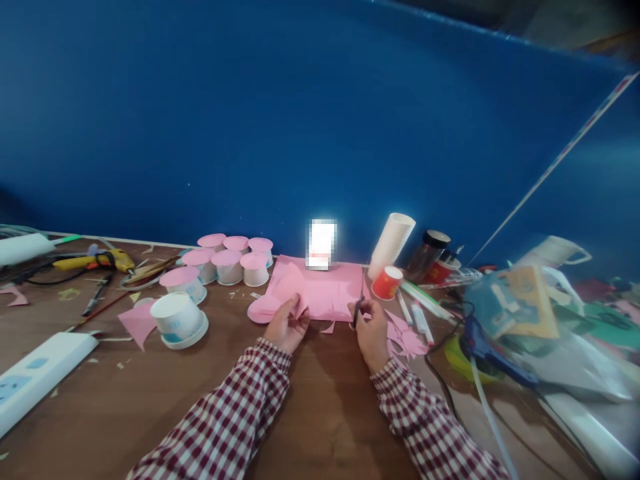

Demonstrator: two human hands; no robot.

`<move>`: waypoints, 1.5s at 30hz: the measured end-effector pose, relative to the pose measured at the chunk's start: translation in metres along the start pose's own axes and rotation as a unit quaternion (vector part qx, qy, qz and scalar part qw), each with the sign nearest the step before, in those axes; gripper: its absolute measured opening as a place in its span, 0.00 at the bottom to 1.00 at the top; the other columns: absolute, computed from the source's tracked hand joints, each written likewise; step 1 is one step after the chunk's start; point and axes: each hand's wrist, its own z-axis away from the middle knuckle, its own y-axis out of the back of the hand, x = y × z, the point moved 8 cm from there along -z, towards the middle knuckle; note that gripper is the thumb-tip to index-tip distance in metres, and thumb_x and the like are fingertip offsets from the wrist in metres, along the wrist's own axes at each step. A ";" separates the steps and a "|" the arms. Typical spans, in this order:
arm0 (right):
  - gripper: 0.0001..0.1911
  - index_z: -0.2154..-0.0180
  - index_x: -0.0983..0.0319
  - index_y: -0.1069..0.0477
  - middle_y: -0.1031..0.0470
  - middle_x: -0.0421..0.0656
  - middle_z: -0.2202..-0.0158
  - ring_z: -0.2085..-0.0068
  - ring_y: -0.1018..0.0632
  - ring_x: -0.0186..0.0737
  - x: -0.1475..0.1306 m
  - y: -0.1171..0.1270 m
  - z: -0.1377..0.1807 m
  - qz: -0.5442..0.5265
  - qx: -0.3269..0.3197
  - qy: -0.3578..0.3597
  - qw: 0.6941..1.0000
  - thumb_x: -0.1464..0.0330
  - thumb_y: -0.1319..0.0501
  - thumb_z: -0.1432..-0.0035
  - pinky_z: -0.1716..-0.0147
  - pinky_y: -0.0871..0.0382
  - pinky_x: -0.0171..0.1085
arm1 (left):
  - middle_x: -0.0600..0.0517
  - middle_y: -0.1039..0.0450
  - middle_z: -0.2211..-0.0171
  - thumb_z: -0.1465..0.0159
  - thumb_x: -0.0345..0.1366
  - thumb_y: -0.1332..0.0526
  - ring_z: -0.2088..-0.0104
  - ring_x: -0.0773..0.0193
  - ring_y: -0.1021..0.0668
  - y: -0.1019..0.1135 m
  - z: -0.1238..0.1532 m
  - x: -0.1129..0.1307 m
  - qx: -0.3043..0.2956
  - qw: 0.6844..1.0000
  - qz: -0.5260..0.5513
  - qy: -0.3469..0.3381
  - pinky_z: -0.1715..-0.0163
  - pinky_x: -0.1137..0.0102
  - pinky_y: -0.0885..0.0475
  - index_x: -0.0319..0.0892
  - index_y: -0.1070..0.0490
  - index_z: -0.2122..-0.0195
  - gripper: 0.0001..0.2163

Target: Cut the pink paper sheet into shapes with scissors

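Note:
My left hand is closed on a cut piece of pink paper, pinched between thumb and fingers. In my right hand is a pair of scissors, its dark handle at my fingers and its blades pointing away from me. Behind both hands lie larger sheets of pink paper. Pink paper scraps are scattered to the right of my right hand. On the left stand several white paper cups topped with pink paper discs, and nearer me one uncovered white cup rests on a white lid.
A bright phone-like screen stands by the blue wall. At right are stacked white cups, a red cup, a dark jar, markers and a blue glue gun. At left are a yellow glue gun and a power strip.

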 end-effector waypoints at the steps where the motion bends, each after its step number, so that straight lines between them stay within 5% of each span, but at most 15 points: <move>1: 0.16 0.69 0.61 0.35 0.32 0.41 0.72 0.73 0.32 0.36 0.001 0.001 -0.001 0.004 0.005 -0.002 1.000 0.57 0.36 0.52 0.76 0.36 0.34 | 0.54 0.29 0.77 0.44 0.26 0.38 0.79 0.71 0.25 -0.001 0.000 0.000 -0.006 1.000 -0.002 0.004 0.81 0.78 0.27 0.38 0.29 0.71 0.02; 6: 0.18 0.68 0.60 0.38 0.31 0.38 0.75 0.75 0.31 0.34 0.004 -0.003 -0.002 -0.041 -0.011 -0.037 0.998 0.57 0.34 0.54 0.78 0.35 0.33 | 0.54 0.28 0.77 0.45 0.26 0.37 0.80 0.71 0.25 0.000 -0.002 -0.002 -0.018 1.000 -0.016 0.001 0.81 0.78 0.28 0.38 0.29 0.71 0.03; 10: 0.21 0.65 0.58 0.44 0.31 0.33 0.80 0.80 0.30 0.33 0.011 -0.026 0.009 -0.152 -0.123 -0.127 0.973 0.58 0.35 0.52 0.86 0.43 0.27 | 0.51 0.26 0.73 0.44 0.26 0.38 0.76 0.69 0.23 -0.002 -0.002 -0.003 -0.031 0.999 -0.024 0.006 0.79 0.77 0.27 0.38 0.29 0.70 0.02; 15: 0.17 0.73 0.60 0.42 0.30 0.35 0.79 0.81 0.30 0.29 0.006 -0.054 0.032 -0.183 -0.235 -0.137 0.945 0.58 0.36 0.50 0.86 0.40 0.26 | 0.43 0.26 0.58 0.44 0.27 0.38 0.58 0.60 0.23 -0.022 0.006 -0.008 -0.124 0.989 -0.073 0.028 0.66 0.71 0.25 0.36 0.29 0.73 0.01; 22: 0.14 0.71 0.61 0.35 0.31 0.35 0.79 0.79 0.31 0.31 -0.001 -0.063 0.044 -0.136 -0.305 -0.090 0.938 0.60 0.34 0.51 0.81 0.37 0.29 | 0.40 0.24 0.70 0.51 0.35 0.32 0.76 0.61 0.24 -0.035 0.020 -0.027 -0.217 0.949 -0.210 0.086 0.80 0.70 0.30 0.34 0.25 0.65 0.13; 26: 0.10 0.69 0.62 0.30 0.28 0.38 0.74 0.72 0.29 0.34 -0.014 -0.060 0.044 -0.058 -0.330 -0.018 0.942 0.63 0.33 0.51 0.72 0.35 0.32 | 0.47 0.27 0.78 0.54 0.34 0.30 0.79 0.65 0.26 -0.031 0.014 -0.025 -0.187 0.961 -0.197 0.055 0.78 0.72 0.30 0.35 0.26 0.74 0.10; 35: 0.13 0.70 0.62 0.33 0.30 0.37 0.73 0.72 0.30 0.32 -0.014 -0.064 0.045 -0.106 -0.393 -0.061 0.911 0.61 0.33 0.52 0.73 0.35 0.31 | 0.50 0.30 0.79 0.53 0.35 0.30 0.79 0.68 0.28 -0.032 0.014 -0.021 -0.224 0.951 -0.207 0.052 0.76 0.71 0.30 0.36 0.29 0.77 0.09; 41: 0.16 0.59 0.62 0.29 0.24 0.43 0.61 0.60 0.24 0.40 -0.042 -0.064 0.053 -0.122 -0.527 -0.052 0.840 0.66 0.34 0.51 0.58 0.30 0.40 | 0.50 0.31 0.80 0.52 0.36 0.31 0.78 0.66 0.27 -0.035 0.017 -0.017 -0.263 0.944 -0.189 0.062 0.77 0.73 0.30 0.36 0.29 0.77 0.09; 45: 0.15 0.54 0.63 0.30 0.24 0.47 0.57 0.56 0.24 0.41 -0.050 -0.036 0.015 0.018 -0.435 0.021 0.900 0.66 0.40 0.44 0.55 0.30 0.41 | 0.51 0.31 0.79 0.51 0.35 0.32 0.81 0.72 0.29 -0.033 0.014 -0.017 -0.279 0.944 -0.151 0.092 0.83 0.80 0.34 0.35 0.29 0.74 0.09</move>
